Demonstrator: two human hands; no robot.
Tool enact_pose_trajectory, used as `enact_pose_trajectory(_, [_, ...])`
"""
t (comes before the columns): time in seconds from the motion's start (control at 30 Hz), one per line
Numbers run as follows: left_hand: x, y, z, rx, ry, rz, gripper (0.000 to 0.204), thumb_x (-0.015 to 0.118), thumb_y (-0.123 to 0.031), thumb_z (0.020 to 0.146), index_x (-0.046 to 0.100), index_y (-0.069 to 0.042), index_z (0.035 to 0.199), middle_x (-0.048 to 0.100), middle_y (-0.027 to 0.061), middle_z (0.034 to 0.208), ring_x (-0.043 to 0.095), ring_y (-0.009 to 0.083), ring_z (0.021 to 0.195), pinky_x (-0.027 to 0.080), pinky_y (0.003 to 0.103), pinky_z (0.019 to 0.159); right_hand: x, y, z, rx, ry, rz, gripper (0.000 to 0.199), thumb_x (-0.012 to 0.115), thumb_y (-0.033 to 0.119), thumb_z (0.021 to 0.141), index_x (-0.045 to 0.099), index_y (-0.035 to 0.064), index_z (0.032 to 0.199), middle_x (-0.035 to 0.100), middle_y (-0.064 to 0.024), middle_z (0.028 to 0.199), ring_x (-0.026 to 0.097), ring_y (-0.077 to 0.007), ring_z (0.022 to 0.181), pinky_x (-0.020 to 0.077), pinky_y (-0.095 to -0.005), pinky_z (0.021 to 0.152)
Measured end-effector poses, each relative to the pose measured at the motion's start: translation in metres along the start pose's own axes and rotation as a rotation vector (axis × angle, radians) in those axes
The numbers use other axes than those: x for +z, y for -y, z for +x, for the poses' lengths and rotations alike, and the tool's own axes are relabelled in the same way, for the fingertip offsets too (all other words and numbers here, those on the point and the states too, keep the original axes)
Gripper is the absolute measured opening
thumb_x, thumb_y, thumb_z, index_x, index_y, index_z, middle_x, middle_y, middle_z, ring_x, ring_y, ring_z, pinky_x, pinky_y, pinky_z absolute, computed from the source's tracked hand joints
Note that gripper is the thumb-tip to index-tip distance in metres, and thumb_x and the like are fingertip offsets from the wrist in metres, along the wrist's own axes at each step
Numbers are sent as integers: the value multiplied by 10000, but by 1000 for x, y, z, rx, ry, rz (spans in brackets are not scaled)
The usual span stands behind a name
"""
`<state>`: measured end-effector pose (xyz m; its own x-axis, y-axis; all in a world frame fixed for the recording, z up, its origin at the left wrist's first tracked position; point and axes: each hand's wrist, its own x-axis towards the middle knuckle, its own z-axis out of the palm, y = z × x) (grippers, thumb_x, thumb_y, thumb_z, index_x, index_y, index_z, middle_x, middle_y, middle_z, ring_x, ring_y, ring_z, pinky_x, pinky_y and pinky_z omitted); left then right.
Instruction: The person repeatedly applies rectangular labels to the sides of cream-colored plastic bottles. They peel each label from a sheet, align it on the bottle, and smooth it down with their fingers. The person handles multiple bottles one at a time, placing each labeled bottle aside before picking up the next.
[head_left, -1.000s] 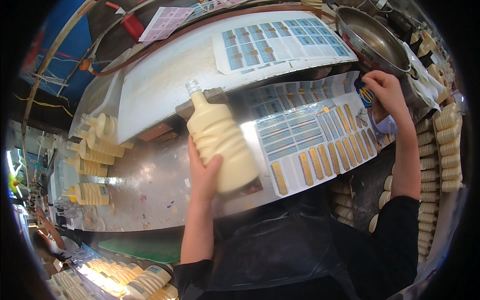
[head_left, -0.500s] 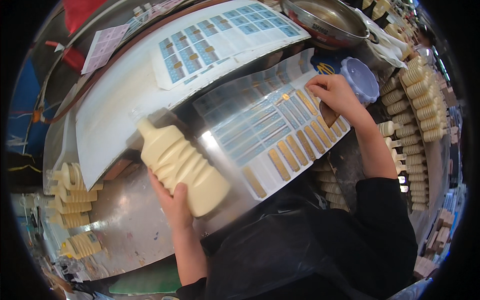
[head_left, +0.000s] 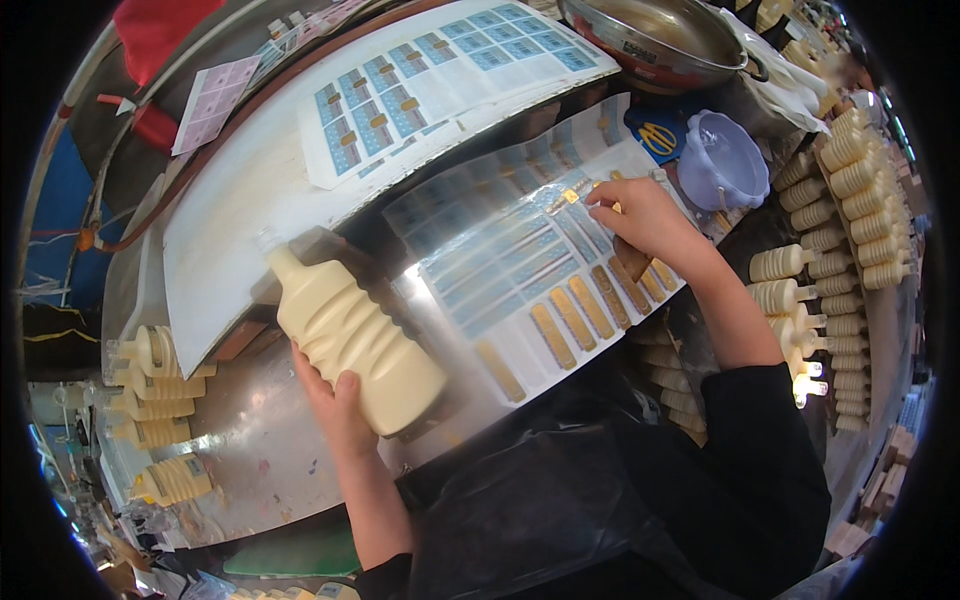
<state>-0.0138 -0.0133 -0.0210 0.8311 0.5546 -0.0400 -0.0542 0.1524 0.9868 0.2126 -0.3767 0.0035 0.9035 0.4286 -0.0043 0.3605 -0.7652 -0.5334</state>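
A: Nearest the body, what's the left hand (head_left: 335, 405) got?

B: Wrapped round the base of a cream plastic bottle (head_left: 345, 335), thumb on its front. The bottle lies tilted, neck pointing up-left, over the shiny metal table (head_left: 250, 450), w/ its neck end near the edge of a white board (head_left: 250, 240).

A: And the right hand (head_left: 645, 220)?

B: Further out, to the right. Fingers curled down on a label sheet (head_left: 530, 270), fingertips pinching at a spot near the sheet's far edge (can't tell if a label's actually between them, too small). The sheet is glossy, w/ blue labels on its far part and yellow-brown strips along the near edge.

A: Beyond that?

B: A second sheet of blue labels (head_left: 440, 80) lies on the white board. A lilac plastic tub (head_left: 725, 160) sits just beside the right hand, a steel bowl (head_left: 660, 40) behind it. Rows of the same cream bottles (head_left: 850, 190) are stacked at far right, more at left (head_left: 155, 390).
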Motion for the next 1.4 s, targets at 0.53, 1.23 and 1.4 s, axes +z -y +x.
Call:
enact_pose_trajectory(0.53, [-4, 5, 0, 20, 2, 15, 978, 684, -212, 820, 175, 17, 1623, 409, 192, 1545, 465, 299, 1387, 388, 413, 1155, 51, 37, 46, -289, -56, -64, 278, 689, 219, 881, 738, 64, 1107, 717, -144, 1056, 682, -367, 953, 540, -456, 837])
enact_pose_trajectory(1.23, [-3, -6, -3, -53, 13, 41, 965, 691, -125, 812, 175, -19, 1621, 496, 198, 1469, 561, 284, 1295, 472, 405, 1083, 100, 73, 138, -319, 55, -404, 406, 757, 180, 818, 717, 137, 1219, 696, -211, 1159, 671, -394, 1044, 556, -472, 890])
enact_pose_trajectory(1.4, [0, -10, -3, -82, 1, 41, 965, 689, -125, 812, 177, -28, 1624, 499, 196, 1467, 560, 286, 1295, 473, 409, 1082, 101, 73, 136, -366, 12, -389, 405, 763, 164, 810, 722, 131, 1212, 690, -216, 1172, 668, -401, 1050, 556, -473, 892])
